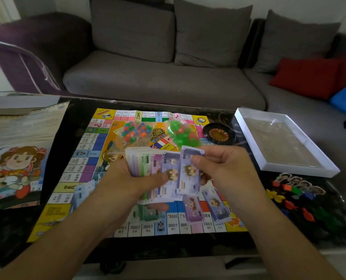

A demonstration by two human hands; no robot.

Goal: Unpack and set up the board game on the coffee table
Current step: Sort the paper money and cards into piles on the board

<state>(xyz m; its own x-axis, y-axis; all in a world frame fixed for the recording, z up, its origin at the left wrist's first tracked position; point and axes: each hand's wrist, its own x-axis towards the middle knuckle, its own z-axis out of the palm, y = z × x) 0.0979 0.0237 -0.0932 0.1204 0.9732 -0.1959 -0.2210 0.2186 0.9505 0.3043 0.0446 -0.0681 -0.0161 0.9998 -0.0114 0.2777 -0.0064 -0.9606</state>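
Observation:
The colourful game board (pixel 83 158) lies unfolded on the dark coffee table (pixel 10 229). My left hand (pixel 127 178) grips a fanned stack of play money (pixel 158 170) above the board's middle, thumb pressed across the notes. My right hand (pixel 224 164) pinches the rightmost purple note (pixel 190 174) at its top edge. Several loose notes (pixel 214 205) lie on the board below my hands. Two clear bags of small plastic pieces sit on the board's far part, one multicoloured (pixel 137 132), one mostly green (pixel 182 134).
The box lid with a cartoon girl (pixel 16 158) lies at the left. A small black roulette wheel (pixel 218 135) and a white box tray (pixel 285 138) are at the right. Character pawns and coloured pieces (pixel 299 195) lie at the near right. A grey sofa (pixel 158 77) stands behind.

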